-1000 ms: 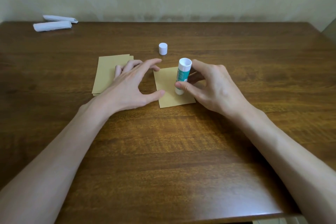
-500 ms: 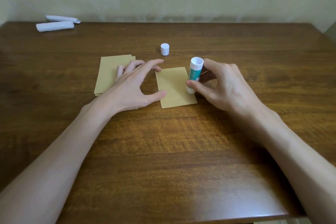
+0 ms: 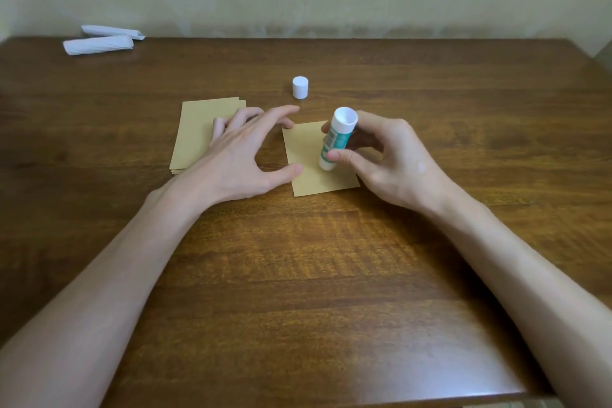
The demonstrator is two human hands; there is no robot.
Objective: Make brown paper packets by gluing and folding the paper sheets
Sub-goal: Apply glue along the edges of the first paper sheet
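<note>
**Gluing a single brown sheet (image 3: 309,176) at the centre of the frame.**

Upper left: two white paper rolls (image 3: 99,43) lie on the wooden table (image 3: 298,275). Left of centre: a stack of brown sheets (image 3: 195,136) lies partly under my left hand (image 3: 238,159). Its fingers are spread and relaxed, with the thumb tip and index tip resting on the single sheet's left edge. Above the sheet stands the white cap (image 3: 300,87). Right of centre: my right hand (image 3: 394,162) pinches the glue stick (image 3: 337,139) between thumb and fingers. The stick is tilted, its lower end on the sheet.
</note>
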